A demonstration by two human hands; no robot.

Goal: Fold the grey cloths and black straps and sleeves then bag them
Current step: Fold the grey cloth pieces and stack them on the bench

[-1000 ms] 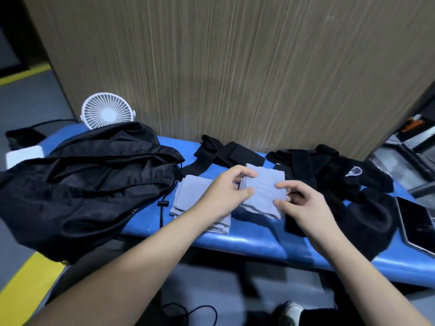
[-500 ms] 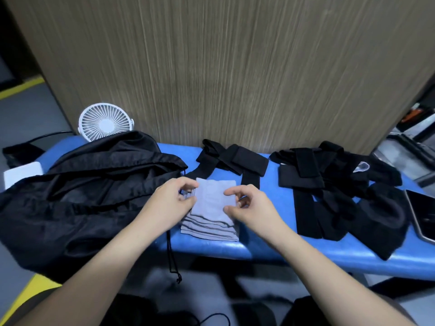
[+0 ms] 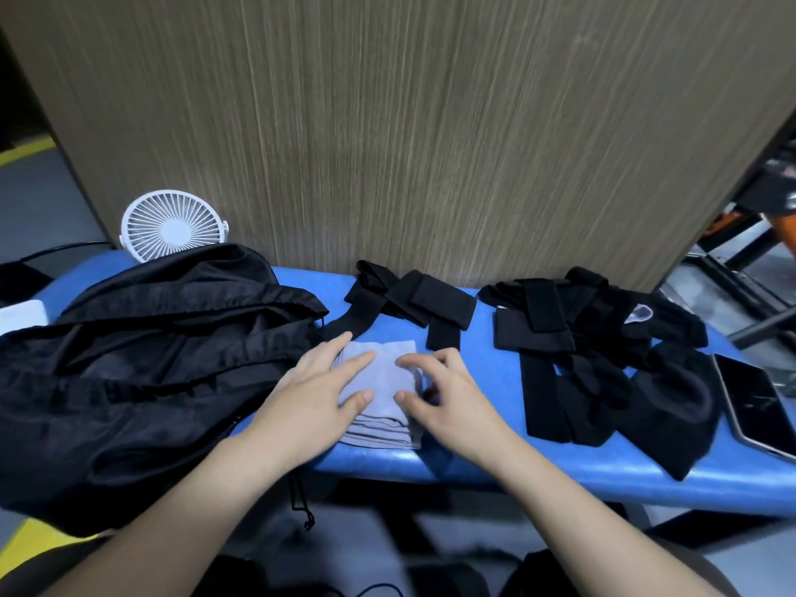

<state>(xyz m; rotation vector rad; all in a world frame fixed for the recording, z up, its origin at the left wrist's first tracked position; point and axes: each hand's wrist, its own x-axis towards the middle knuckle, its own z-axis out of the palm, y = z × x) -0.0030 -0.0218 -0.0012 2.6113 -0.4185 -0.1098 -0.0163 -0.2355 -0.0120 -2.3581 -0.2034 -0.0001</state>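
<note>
A stack of folded grey cloths (image 3: 384, 383) lies on the blue bench (image 3: 495, 461) near its front edge. My left hand (image 3: 321, 387) rests flat on the stack's left side with fingers spread. My right hand (image 3: 435, 392) touches the stack's right edge, fingers curled at the corner. A large black drawstring bag (image 3: 142, 359) lies slumped to the left. A folded bundle of black straps (image 3: 413, 303) sits behind the stack. A loose heap of black straps and sleeves (image 3: 603, 359) covers the bench on the right.
A white desk fan (image 3: 172, 226) stands behind the bag against a wooden panel (image 3: 409, 122). A tablet (image 3: 758, 407) lies at the bench's right end. A white object (image 3: 21, 316) shows at the far left. Grey floor lies below the bench.
The grey cloth held between both hands a second ago was carried left and laid on the stack. My left hand has opened flat onto it.
</note>
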